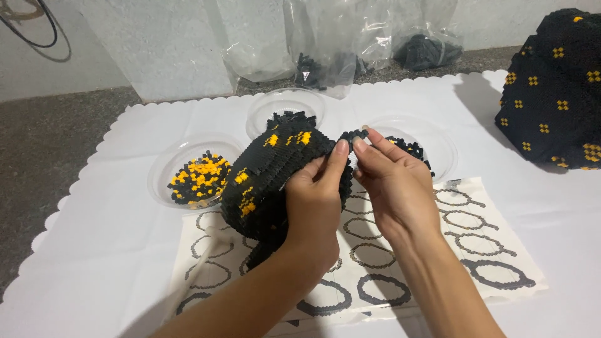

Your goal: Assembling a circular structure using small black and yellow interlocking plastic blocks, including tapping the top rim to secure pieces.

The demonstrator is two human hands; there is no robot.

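white mat (125,250): left hand (316,200) grips brick model (269,169); right hand (391,181) pinches, probably, black piece (352,135).

Bright, even light; soft shadows fall beneath the forearms, glare on plastic bags (325,37), mostly sharp.

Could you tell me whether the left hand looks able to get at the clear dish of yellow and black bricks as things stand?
Probably not at once: the left hand is gripping the black and yellow brick model, which sits between it and the dish. The dish itself lies open on the white cloth.
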